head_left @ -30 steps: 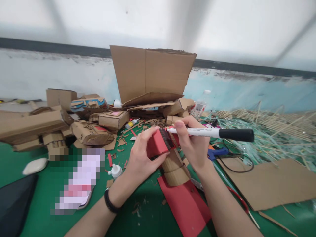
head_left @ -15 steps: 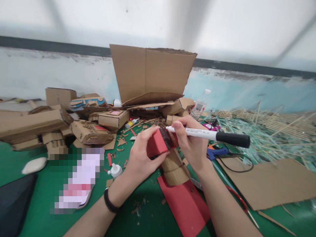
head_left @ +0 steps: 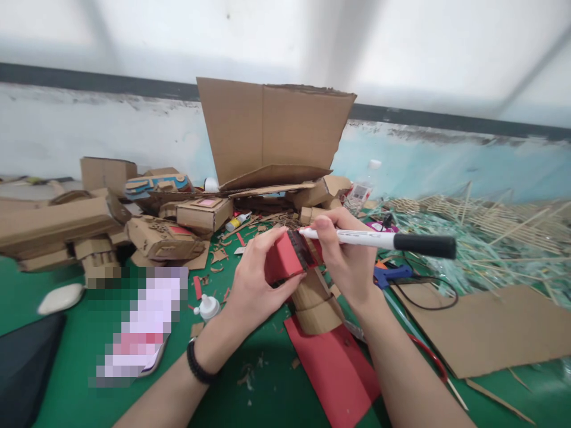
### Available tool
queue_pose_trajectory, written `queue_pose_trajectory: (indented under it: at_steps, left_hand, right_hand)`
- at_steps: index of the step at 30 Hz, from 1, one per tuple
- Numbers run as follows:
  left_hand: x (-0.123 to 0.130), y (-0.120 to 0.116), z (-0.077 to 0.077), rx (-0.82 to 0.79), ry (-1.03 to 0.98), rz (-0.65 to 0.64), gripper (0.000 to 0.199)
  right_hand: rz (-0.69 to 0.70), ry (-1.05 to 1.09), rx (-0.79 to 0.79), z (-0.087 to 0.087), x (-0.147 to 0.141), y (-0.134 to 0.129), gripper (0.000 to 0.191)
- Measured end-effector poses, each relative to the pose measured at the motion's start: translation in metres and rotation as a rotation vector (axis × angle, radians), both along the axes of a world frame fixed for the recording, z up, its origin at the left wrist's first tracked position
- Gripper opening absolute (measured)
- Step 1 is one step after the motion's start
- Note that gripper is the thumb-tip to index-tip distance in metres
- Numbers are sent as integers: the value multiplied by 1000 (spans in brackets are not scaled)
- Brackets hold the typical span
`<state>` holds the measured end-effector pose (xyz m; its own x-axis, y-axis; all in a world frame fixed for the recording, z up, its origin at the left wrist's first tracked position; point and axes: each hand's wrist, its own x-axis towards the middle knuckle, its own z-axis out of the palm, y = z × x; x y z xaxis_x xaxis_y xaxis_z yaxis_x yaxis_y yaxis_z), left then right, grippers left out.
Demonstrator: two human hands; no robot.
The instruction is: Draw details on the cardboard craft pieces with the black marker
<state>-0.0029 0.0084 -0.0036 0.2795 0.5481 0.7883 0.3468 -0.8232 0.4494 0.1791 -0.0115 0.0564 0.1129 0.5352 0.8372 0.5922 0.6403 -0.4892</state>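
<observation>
Near the centre, my left hand [head_left: 257, 279] grips a small red block [head_left: 284, 258] with a dark, blackened edge, thumb below and fingers above. My right hand [head_left: 348, 261] holds a white marker [head_left: 366, 239] with a black end; its tip meets or nearly meets the dark edge of the block. Joined to or just beneath the block is a round brown cardboard piece [head_left: 316, 306]; the join is partly hidden by my hands. Under it lies a red sheet [head_left: 334, 371] on the green table.
Cardboard models [head_left: 62, 223] fill the left, with a phone [head_left: 143, 327] in front. A large cardboard sheet [head_left: 276, 131] stands at the back. On the right are a blue glue gun [head_left: 392, 274], flat cardboard [head_left: 486, 330] and many thin sticks [head_left: 428, 214].
The marker has shifted very slightly to the right in my right hand's grip. My left hand and the red block look nearly unchanged.
</observation>
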Motion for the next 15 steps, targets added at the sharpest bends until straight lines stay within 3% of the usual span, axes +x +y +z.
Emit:
queue_pose_trajectory:
  at_steps: [15]
  left_hand:
    - [0, 0, -1, -2, 0, -1, 74]
  right_hand:
    - [16, -4, -17, 0, 0, -1, 29]
